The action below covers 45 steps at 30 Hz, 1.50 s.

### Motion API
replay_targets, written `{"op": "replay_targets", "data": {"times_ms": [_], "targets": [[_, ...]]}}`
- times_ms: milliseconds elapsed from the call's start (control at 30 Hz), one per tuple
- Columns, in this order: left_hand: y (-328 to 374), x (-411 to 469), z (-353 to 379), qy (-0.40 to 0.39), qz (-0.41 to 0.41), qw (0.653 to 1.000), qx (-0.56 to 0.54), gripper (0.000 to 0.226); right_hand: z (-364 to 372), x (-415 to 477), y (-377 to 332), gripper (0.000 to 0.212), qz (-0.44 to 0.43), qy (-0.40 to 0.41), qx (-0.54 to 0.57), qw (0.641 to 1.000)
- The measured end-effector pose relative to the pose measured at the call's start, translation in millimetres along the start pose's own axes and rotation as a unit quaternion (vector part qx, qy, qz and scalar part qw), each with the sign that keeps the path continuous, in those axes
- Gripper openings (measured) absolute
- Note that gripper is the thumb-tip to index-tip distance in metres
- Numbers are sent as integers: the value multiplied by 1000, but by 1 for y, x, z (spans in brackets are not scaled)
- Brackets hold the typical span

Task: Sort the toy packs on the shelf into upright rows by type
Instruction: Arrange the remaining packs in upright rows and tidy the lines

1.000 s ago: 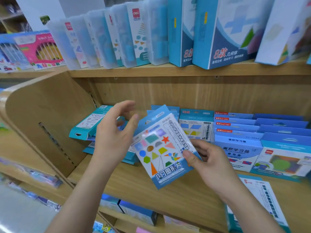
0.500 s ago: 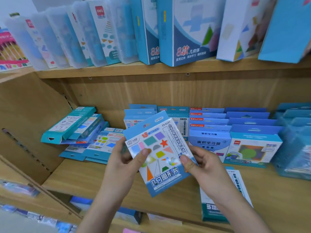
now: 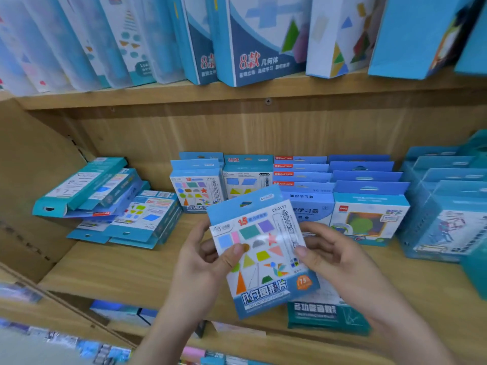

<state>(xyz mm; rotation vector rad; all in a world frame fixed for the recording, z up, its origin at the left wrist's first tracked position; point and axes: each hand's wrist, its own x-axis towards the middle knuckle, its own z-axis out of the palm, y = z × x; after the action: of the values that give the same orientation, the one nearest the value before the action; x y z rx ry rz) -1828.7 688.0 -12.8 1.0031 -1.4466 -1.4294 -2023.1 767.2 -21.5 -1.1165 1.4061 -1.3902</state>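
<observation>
Placement step: left hand [image 3: 203, 263] and right hand [image 3: 333, 259] each grip a side edge of the shapes pack [image 3: 259, 251], held upright above the near shelf [image 3: 118, 270]; next, stand it before the seemingly matching far row [image 3: 196, 189], right of the toppled pile [image 3: 105, 204].

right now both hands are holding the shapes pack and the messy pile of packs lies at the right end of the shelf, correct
Not quite. The left hand and right hand do both hold the shapes pack, but the messy pile of packs lies at the left end of the shelf, not the right. The head view shows it.
</observation>
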Motion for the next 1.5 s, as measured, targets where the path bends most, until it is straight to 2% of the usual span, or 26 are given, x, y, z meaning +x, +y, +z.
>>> {"op": "replay_targets", "data": {"times_ms": [200, 333, 500, 667, 800, 933, 1067, 1200, 1267, 1367, 1500], "targets": [[-6, -9, 20, -62, -17, 998, 1, 65, -9, -7, 2, 50, 8, 9, 31, 999], [-5, -11, 20, -42, -25, 999, -18, 73, -8, -8, 3, 43, 9, 21, 52, 998], [-3, -12, 12, -11, -24, 999, -31, 48, 2, -3, 5, 39, -3, 32, 56, 998], [-8, -12, -12, 20, -11, 1000, -5, 41, 15, 5, 12, 27, -4, 56, 45, 997], [-7, -7, -44, 69, 16, 996, 46, 27, 25, 14, 11, 26, 0, 70, 24, 997], [-7, 5, -78, 92, 54, 982, 154, 35, 36, 25, 10, 27, -14, 86, 12, 996], [-11, 24, -111, 111, 70, 941, 312, 50, 55, 37, 8, 24, -25, 94, -5, 995], [-17, 47, -144, 84, 80, 885, 452, 55, 81, 56, 9, 26, -27, 103, -32, 994], [-18, 57, -154, 63, 80, 875, 473, 52, 95, 70, 10, 30, -27, 109, -49, 992], [-17, 74, -160, 12, 100, 880, 464, 52, 116, 97, 15, 36, -25, 113, -91, 989], [-14, 105, -154, -19, 98, 883, 458, 72, 142, 134, 25, 35, -32, 117, -137, 983]]}}
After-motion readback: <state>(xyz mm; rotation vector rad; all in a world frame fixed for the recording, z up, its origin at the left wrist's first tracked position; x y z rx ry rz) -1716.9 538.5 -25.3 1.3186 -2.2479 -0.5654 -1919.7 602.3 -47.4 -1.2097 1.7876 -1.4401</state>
